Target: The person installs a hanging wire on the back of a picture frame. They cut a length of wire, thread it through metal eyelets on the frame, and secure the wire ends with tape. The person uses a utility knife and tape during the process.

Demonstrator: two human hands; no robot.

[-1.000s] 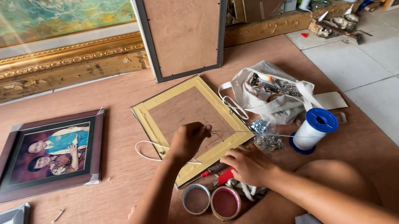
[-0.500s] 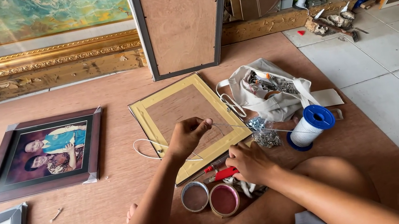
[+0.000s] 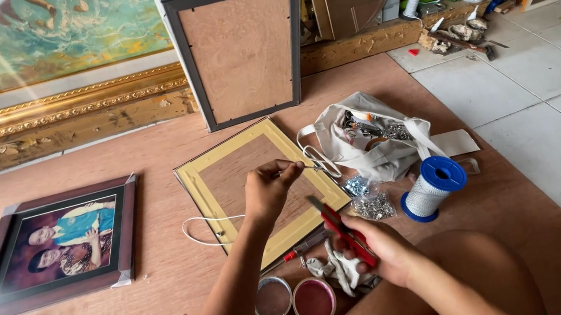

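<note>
Red cutter [image 3: 341, 228] in closed right hand [image 3: 378, 254]

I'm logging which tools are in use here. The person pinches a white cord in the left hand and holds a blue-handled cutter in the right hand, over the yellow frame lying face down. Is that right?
Not quite: the cutter in the right hand has a red handle, not blue, as the head view shows. The rest holds: the left hand pinches the white cord over the yellow frame lying face down.

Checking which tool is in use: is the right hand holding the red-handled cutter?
Yes, the right hand grips the red-handled cutter, its blade pointing up toward the yellow-bordered frame back.
</note>
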